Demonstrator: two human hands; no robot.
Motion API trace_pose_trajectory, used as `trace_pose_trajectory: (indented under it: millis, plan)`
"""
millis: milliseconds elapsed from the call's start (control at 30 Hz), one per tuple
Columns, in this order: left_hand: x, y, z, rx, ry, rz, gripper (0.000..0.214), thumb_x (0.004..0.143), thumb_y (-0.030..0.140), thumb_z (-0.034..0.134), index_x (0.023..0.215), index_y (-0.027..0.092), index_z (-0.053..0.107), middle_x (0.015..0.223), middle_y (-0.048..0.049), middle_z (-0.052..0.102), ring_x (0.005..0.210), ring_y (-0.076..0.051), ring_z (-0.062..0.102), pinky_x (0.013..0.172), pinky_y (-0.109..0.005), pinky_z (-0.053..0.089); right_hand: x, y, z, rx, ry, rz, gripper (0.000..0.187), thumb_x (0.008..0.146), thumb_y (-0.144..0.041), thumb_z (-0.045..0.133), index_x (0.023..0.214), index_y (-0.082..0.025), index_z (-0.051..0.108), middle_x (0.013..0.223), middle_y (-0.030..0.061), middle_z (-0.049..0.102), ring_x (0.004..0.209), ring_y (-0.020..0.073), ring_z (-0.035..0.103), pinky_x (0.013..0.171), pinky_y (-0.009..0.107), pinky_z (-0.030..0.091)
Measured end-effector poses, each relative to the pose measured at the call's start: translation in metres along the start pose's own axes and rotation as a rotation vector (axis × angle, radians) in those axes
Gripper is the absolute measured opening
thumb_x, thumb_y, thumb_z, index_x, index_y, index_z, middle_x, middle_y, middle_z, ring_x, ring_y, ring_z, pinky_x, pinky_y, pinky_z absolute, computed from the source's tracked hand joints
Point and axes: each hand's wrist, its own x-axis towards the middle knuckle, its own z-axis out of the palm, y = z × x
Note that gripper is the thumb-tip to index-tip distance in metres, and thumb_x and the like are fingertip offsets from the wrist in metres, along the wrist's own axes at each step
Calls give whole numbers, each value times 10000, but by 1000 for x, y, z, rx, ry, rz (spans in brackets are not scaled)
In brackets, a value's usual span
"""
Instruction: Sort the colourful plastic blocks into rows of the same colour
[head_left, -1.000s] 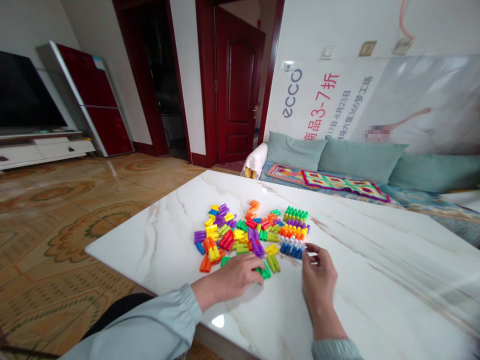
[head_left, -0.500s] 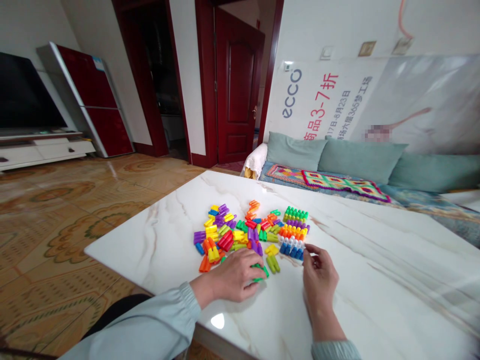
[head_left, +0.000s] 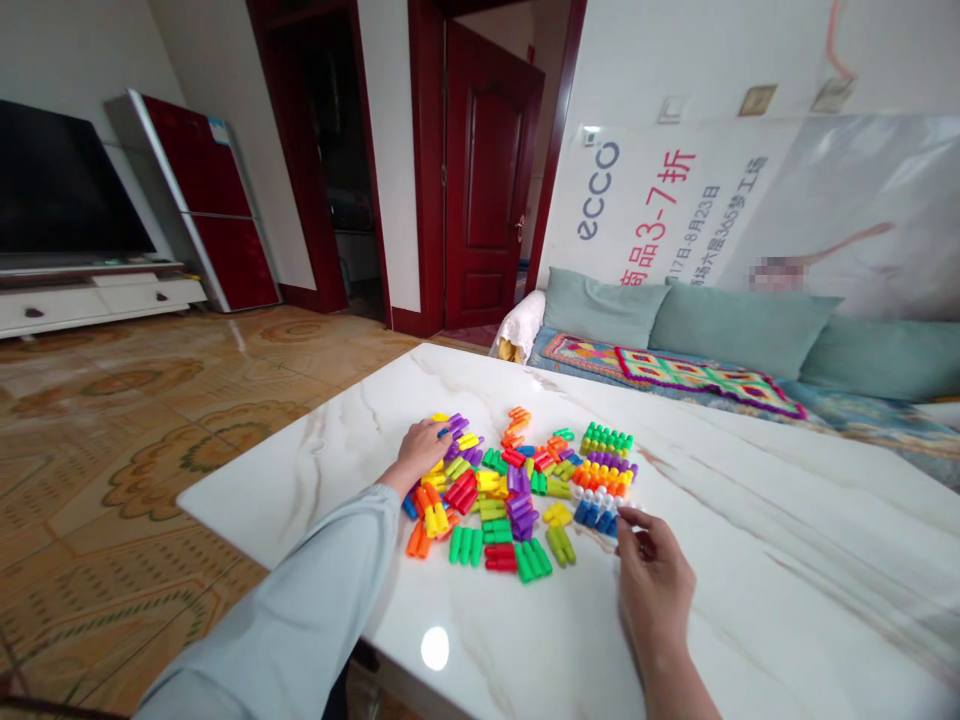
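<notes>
My left hand [head_left: 421,452] reaches over the far left of a pile of colourful plastic peg blocks [head_left: 461,492]. Its fingers stretch over yellow, blue and purple pieces there, apparently open, with the thumb hidden. My right hand [head_left: 658,565] rests on its side at the right, thumb and forefinger closed at the near right end of a row of blue blocks [head_left: 596,516]. That row lies in front of rows of white, orange-yellow, purple and green blocks [head_left: 607,438]. Nearest me lie green blocks [head_left: 533,561] and a red block [head_left: 500,558].
Everything lies on a white marble-patterned table [head_left: 300,490]. Behind it stands a sofa with green cushions [head_left: 742,325] and a knitted cover [head_left: 705,375]. A red fridge [head_left: 202,170] and a television [head_left: 60,185] are at the left.
My left hand has let go of the green blocks near the front and moved away and left over the pile. My right hand stays at the blue row. The view has shifted slightly.
</notes>
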Motion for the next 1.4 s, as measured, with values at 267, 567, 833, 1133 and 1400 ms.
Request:
trace_pose_trajectory:
  millis: [267, 567, 833, 1133, 1400]
  plan:
    - [5, 5, 4, -155, 31, 45, 390, 631, 30, 621, 964, 187, 750, 1044, -42, 697, 965, -174, 647, 896, -241, 486, 0, -2, 0, -9, -17, 39, 323, 805, -458, 596, 914, -164, 672, 736, 40, 652, 579, 151, 556, 567, 265, 446]
    - [-4, 30, -7, -257, 135, 128, 226, 761, 62, 537, 797, 168, 733, 861, -26, 696, 773, -129, 660, 746, -223, 535, 0, 2, 2, -6, -51, -3, 336, 812, -484, 584, 894, -168, 665, 754, 40, 661, 602, 152, 566, 581, 267, 457]
    - [-18, 41, -7, -191, -25, 173, 458, 660, 83, 646, 1098, 204, 699, 1150, -56, 683, 1117, -226, 601, 1028, -325, 437, -2, 5, 4, 8, -104, -17, 287, 833, -436, 579, 900, -168, 657, 775, 37, 660, 619, 152, 566, 597, 270, 458]
    - [-19, 47, -1, -236, -9, 131, 361, 700, 6, 564, 984, 158, 726, 1007, -80, 714, 923, -207, 662, 893, -332, 523, -1, 1, 4, 10, -117, -11, 280, 823, -427, 588, 889, -165, 665, 733, 23, 649, 606, 150, 567, 592, 269, 458]
    - [-73, 127, -18, -777, -178, 199, 283, 696, 42, 616, 940, 166, 690, 940, -39, 703, 857, -163, 657, 801, -270, 532, -8, -17, 9, 105, -371, -254, 310, 828, -395, 655, 1064, -195, 634, 884, 42, 654, 621, 134, 556, 543, 252, 465]
